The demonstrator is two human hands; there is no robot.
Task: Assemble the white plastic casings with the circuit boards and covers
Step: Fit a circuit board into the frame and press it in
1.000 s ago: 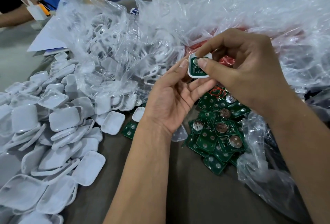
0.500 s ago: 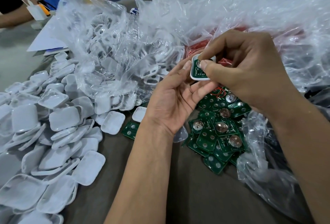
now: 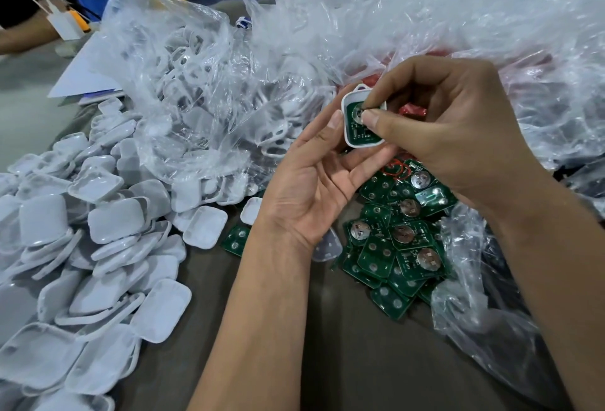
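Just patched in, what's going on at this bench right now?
A person is fitting a green circuit board into a white casing. The left hand holds the casing while the right hand presses the board with thumb and fingertip. No cover is on it yet. Loose boards lie below the hands, white covers are piled to the left, and clear plastic bags sit behind.

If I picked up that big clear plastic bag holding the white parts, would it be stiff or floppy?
Probably floppy: the clear plastic bag lies crumpled in loose folds. Its glossy film looks slippery. The white parts inside would likely shift and make it sag.
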